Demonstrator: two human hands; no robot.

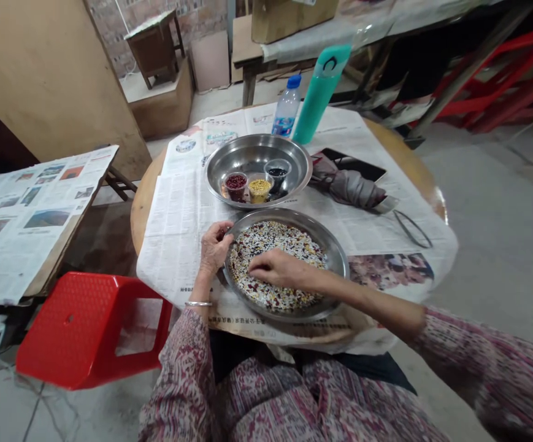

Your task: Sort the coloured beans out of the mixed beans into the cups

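Note:
A wide steel basin [343,264] close to my body holds a spread of mixed white, yellow, dark red and black grains and beans [284,239]. My left hand [216,247] is closed at the basin's left rim, its thumb and fingers curled on the edge. Over the grains, my right hand [273,269] has its fingertips pinched together low at the surface; whatever is between them is hidden. Just behind, a second steel basin [252,150] carries three clear plastic cups: one of dark red beans [235,183], one of yellow grains [259,188], one of black beans [277,173].
Newspaper [169,215] covers the round table. At its back stand a water bottle [287,109] and a teal flask [319,98]. A folded grey umbrella [349,187] and a dark phone [353,164] lie right. A red stool [77,325] is on the floor at left.

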